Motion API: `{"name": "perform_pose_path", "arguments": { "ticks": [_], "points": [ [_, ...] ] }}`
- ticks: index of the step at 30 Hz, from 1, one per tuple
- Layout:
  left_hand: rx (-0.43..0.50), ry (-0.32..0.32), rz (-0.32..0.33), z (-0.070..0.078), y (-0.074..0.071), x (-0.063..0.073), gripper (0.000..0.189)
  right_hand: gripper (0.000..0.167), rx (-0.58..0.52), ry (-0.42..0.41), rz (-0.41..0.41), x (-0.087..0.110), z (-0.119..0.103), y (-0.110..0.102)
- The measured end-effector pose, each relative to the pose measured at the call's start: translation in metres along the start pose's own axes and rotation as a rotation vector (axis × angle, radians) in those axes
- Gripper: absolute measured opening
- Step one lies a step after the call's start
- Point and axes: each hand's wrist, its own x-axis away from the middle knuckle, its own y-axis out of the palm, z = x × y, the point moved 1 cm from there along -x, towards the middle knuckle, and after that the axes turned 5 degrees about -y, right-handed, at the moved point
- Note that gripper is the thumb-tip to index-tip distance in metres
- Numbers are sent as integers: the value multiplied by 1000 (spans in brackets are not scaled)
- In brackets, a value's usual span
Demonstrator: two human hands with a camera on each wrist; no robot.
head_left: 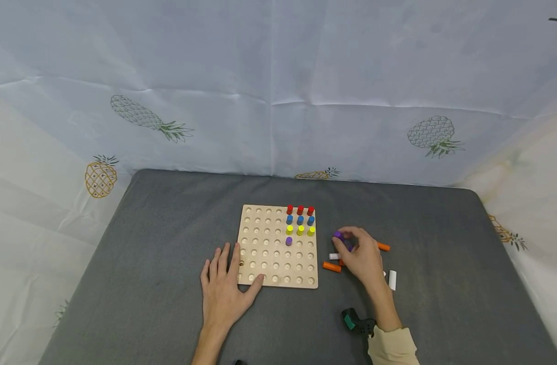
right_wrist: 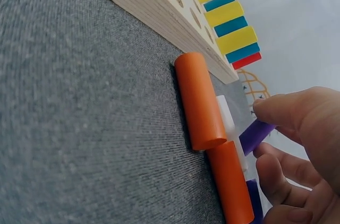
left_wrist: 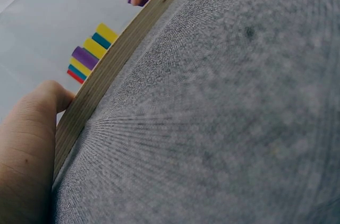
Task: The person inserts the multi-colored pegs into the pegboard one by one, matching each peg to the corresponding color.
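Note:
A square wooden pegboard (head_left: 282, 259) lies on the table, with rows of round holes. Three red pegs (head_left: 300, 209), three blue pegs (head_left: 300, 220) and three yellow pegs (head_left: 300, 230) stand upright at its far right, and a single purple peg (head_left: 289, 241) stands in the row nearer me. My left hand (head_left: 225, 294) rests at the board's near-left corner, fingers spread along its edge. Right of the board, my right hand (head_left: 362, 258) pinches another purple peg (right_wrist: 256, 136) between thumb and fingers, tilted above the loose pegs. One more purple peg (right_wrist: 255, 203) lies partly hidden beneath that hand.
Orange pegs (head_left: 331, 267) and white pegs (head_left: 392, 280) lie loose around my right hand, some hidden by it. A black device with a green patch (head_left: 358, 323) is by the right wrist. A pineapple-print cloth (head_left: 242, 137) hangs behind the grey table (head_left: 146, 284).

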Motion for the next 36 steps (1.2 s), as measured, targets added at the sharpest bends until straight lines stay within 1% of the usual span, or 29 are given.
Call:
{"name": "perform_pose_path", "arguments": {
  "ticks": [5,9,14,19,25,32,36],
  "points": [
    [-1,-2,-3,0,0,0,95,24,-50,-10,15,1,-3,-1],
    [-4,-5,-7,0,0,0,95,24,-85,12,-3,2,-7,0],
    [-10,-10,-11,-1,0,1,95,24,-98,39,-26,2,-12,2],
    [-7,-9,-9,-1,0,1,95,24,-120,46,-35,4,-18,3],
    [-4,-6,-5,-1,0,1,95,22,-148,22,-32,5,-23,5],
    [-3,-3,0,-1,1,0,95,23,-135,15,-43,7,-29,11],
    [-5,-2,-1,-1,1,0,95,23,-164,7,-54,7,-33,13]
  ]
}}
